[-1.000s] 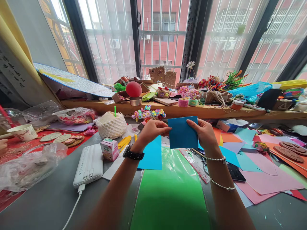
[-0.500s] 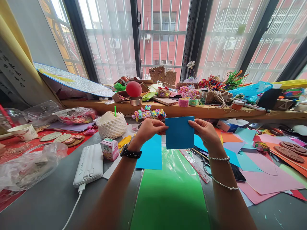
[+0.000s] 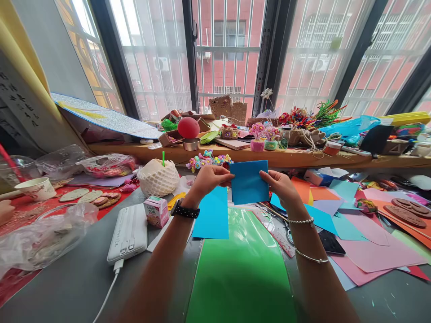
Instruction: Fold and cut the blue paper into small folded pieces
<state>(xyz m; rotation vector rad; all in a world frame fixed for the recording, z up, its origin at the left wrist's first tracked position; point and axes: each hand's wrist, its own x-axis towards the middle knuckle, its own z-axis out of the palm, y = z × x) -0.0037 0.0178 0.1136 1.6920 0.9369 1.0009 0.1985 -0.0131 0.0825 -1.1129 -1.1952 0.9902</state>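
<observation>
A square of blue paper (image 3: 249, 183) is held up in the air between my two hands. My left hand (image 3: 212, 180) pinches its left edge with thumb and fingers. Its right edge sits between the thumb and fingers of my right hand (image 3: 279, 186). Below and behind my left wrist lies a brighter blue sheet (image 3: 213, 215). Under the raised square, a glossy green mat (image 3: 242, 269) stretches toward me. Scissors (image 3: 288, 235), partly covered by my right wrist, lie beside a patterned ruler (image 3: 284, 244).
On the left are a white power bank (image 3: 128, 233) with a cable, a small pink carton (image 3: 156, 211) and a foam-wrapped coconut (image 3: 159, 178). Coloured paper sheets (image 3: 373, 251) and a phone (image 3: 332, 243) spread out at right. A cluttered wooden ledge (image 3: 151, 153) runs below the window.
Both hands have shifted slightly left, carrying the blue paper a little left and up. The square is now somewhat tilted. Both hands keep their grip.
</observation>
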